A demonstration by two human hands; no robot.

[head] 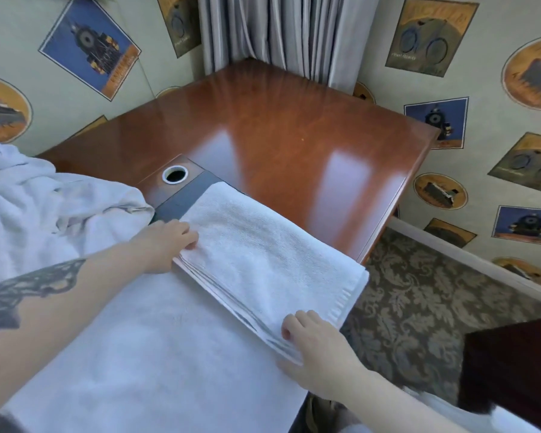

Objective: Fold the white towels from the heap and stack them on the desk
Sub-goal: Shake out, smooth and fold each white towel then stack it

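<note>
Gripping the folded towel (263, 260) at both ends of its near folded edge: left hand (166, 245) pinching the layered corner toward the heap (44, 207), fingers curled over the top, thumb hidden beneath; right hand (316, 348) pinching the opposite corner, fingers on top of the stacked layers. Lying partly on the desk (278, 126), partly over a flat white towel (144, 354) spread below, with its far right corner hanging past the desk edge above the patterned carpet (403, 301). Running long axis diagonally, from upper left by the round cable hole (175, 175) down to lower right near the right hand. Sitting between both hands, so neither much nearer; each holding one end of the long side. Probably mid-fold or about to shift the bundle farther onto the bare wood beyond it, away from the body. Keeping both ends level likely matters, since the loose layers at the near edge could splay. Heap resting just left of the left wrist, untouched for now.
</note>
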